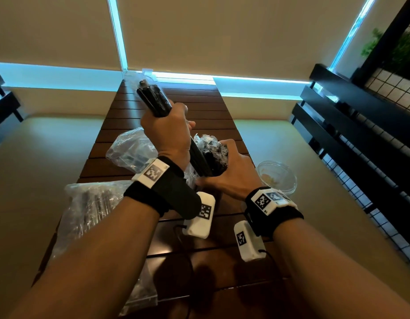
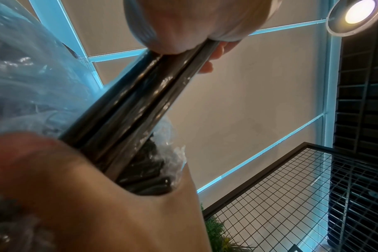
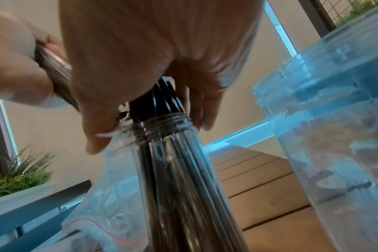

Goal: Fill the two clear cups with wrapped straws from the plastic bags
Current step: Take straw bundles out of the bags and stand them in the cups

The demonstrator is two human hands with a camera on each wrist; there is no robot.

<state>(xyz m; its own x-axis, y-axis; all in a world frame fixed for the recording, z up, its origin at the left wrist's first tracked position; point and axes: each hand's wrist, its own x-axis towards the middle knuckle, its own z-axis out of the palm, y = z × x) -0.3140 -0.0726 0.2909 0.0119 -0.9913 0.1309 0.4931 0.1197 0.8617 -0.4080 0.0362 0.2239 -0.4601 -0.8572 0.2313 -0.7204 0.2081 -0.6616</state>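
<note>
Head view: straws (image 1: 153,97) within both hands.

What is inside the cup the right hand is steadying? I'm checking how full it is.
Black wrapped straws stand packed in the cup, their tops poking past its rim under the right hand. The cup's bottom is out of view.
</note>
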